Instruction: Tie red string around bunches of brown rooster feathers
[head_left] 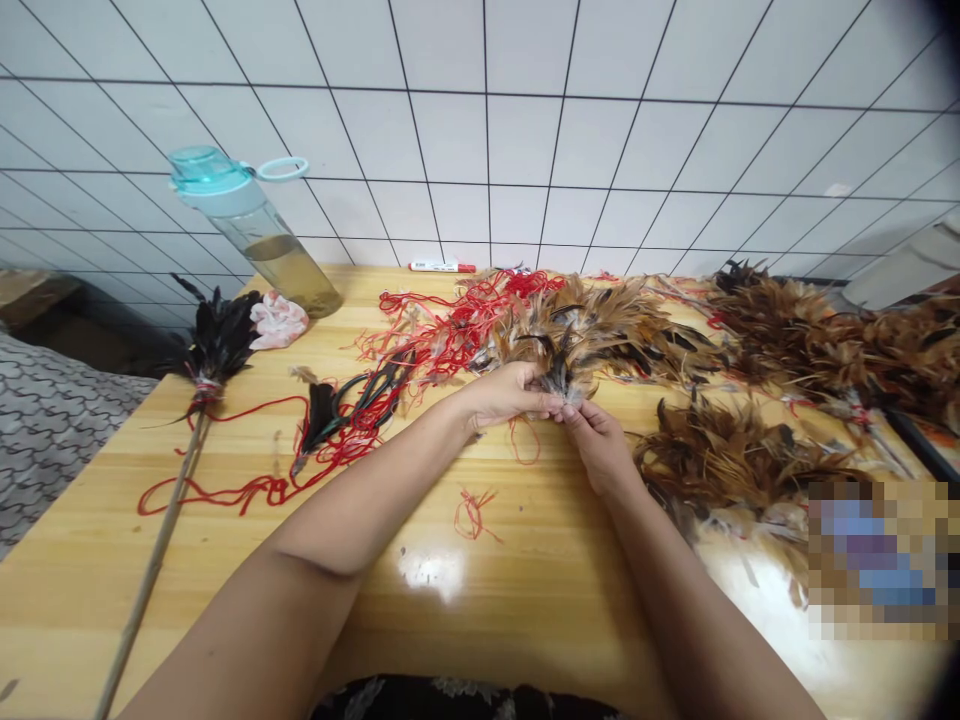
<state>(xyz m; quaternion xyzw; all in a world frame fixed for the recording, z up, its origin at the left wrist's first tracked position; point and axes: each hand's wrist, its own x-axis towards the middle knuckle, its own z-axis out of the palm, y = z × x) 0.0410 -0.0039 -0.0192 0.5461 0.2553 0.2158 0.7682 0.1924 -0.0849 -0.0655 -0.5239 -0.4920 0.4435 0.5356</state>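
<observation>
Over the middle of the wooden table [420,640], my left hand [517,393] pinches the base of a small bunch of feathers [564,378], dark at the tips and pale and fluffy below. My right hand [594,440] is closed at the same base, its fingertips meeting those of the left. A loop of red string [525,445] hangs or lies just beneath the hands; I cannot tell which. Behind them spreads a pile of brown feathers [607,325], with tangled red yarn [465,325] at its left.
At left, black feathers [217,335] are bound to a long stick [154,570]. A water bottle [277,250], a crumpled pink-white cloth [279,320], scissors [371,390] and a marker [442,267] lie or stand behind. More brown feathers [739,450] cover the right side. The tiled wall [525,140] borders the back.
</observation>
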